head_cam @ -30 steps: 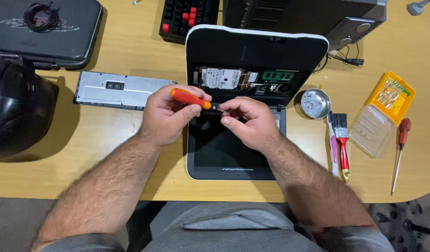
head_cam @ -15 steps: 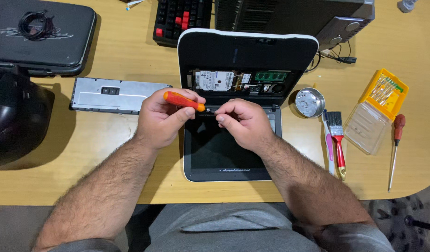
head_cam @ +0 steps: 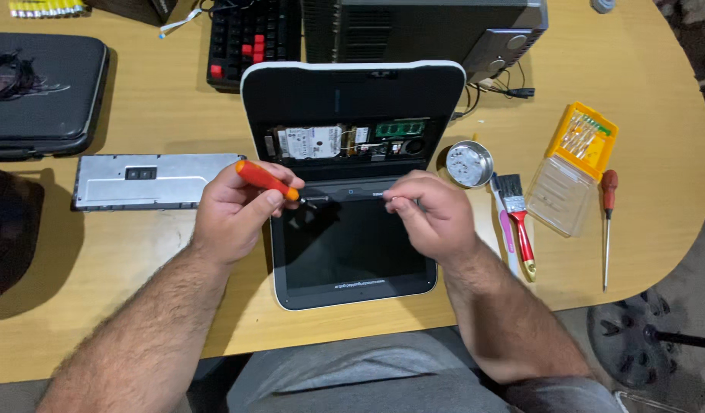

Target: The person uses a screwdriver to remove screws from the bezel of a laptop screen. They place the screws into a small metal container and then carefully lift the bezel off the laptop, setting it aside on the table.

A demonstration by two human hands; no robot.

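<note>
**Inspector:** Screwdriver (head_cam: 267, 180), orange handle, sits left of frame centre, held in the left hand (head_cam: 234, 210). Fingers are closed round the handle; the metal tip points right, over the hinge strip of the opened laptop (head_cam: 352, 191).

**Clerk:** And left of that hand?

**Inspector:** A grey metal cover panel (head_cam: 149, 181) lies flat on the wooden table (head_cam: 161, 99), just beside the left hand. A closed dark laptop (head_cam: 42, 92) is at the upper left, with a black-and-red keyboard (head_cam: 249, 38) at the top.

**Clerk:** The centre?

**Inspector:** The opened laptop lies in mid-frame with its inner bay exposed: a hard drive (head_cam: 305, 142) and a green memory module (head_cam: 400, 128) show in the upper half. A computer tower (head_cam: 421, 30) stands behind it.

**Clerk:** The right hand?

**Inspector:** The right hand (head_cam: 433, 214) rests over the hinge strip, right of the screwdriver tip, fingertips pinched together. Whatever they pinch is too small to tell.

**Clerk:** Further right?

**Inspector:** A round metal tin (head_cam: 468, 163), a red-handled brush (head_cam: 518, 218), a yellow bit case (head_cam: 574, 164) with its clear lid open, and a second red-handled screwdriver (head_cam: 607, 222) near the right table edge.
</note>
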